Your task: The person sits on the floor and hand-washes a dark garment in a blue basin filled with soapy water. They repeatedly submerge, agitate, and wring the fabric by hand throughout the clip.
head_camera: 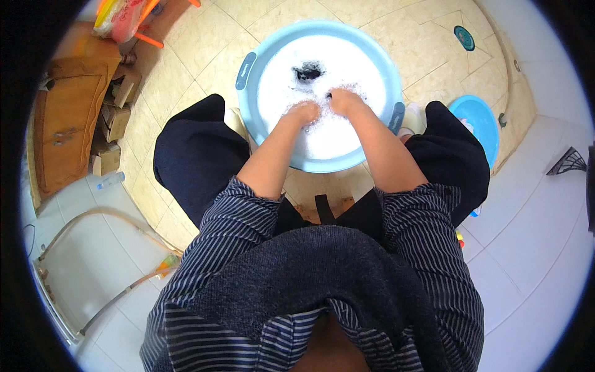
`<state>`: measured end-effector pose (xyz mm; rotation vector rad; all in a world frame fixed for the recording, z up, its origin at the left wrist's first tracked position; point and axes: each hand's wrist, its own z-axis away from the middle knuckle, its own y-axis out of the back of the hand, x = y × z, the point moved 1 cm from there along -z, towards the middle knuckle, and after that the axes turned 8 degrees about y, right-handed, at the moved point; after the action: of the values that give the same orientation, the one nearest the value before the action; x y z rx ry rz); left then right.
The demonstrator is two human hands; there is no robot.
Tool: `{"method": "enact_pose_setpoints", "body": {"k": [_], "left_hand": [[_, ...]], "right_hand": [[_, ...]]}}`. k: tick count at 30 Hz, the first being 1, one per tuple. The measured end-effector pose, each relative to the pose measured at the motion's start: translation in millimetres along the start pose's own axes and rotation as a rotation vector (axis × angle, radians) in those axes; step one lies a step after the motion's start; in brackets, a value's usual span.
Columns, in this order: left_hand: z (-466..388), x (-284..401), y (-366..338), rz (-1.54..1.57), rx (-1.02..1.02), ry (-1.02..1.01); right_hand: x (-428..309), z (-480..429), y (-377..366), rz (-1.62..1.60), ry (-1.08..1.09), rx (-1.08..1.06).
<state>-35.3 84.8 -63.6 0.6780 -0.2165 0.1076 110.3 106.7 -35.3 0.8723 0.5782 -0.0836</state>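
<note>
A round light-blue plastic basin (253, 109) stands on the floor between my feet, filled with white suds (325, 144). My left hand (304, 113) dips into the foam left of centre, its fingers partly covered by suds. To its right, my right hand (344, 101) is bent into the foam, with a small dark bit of material (329, 95) at its fingertips. Black fabric (308, 72) breaks the surface beyond both hands. How far it reaches under the foam is hidden, and the grip of either hand cannot be made out.
A smaller blue basin (488, 125) holding something pale stands beyond my right knee. A green-rimmed floor drain (464, 38) lies at the upper right. Along the left are a wooden cabinet (69, 125), cardboard boxes (109, 158), a plastic bottle (111, 180) and a hose (116, 214).
</note>
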Motion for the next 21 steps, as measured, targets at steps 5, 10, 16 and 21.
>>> {"method": "enact_pose_setpoints", "body": {"k": [5, 10, 16, 21], "left_hand": [[18.7, -0.5, 16.2, 1.002, 0.161, 0.044], [95.0, 39.8, 66.1, 2.218, -0.202, -0.178], [34.8, -2.7, 20.1, 2.251, -0.434, -0.719], [31.3, 5.5, -3.2, 2.28, -0.506, -0.849]], "right_hand": [[-12.8, 13.8, 20.7, -0.535, 0.007, 0.693], [-70.8, 65.9, 41.7, -0.891, 0.49, 0.778], [-123.8, 102.3, 15.7, -0.78, 0.629, 0.949], [-122.1, 90.3, 4.0, -0.453, 0.233, 1.114]]}}
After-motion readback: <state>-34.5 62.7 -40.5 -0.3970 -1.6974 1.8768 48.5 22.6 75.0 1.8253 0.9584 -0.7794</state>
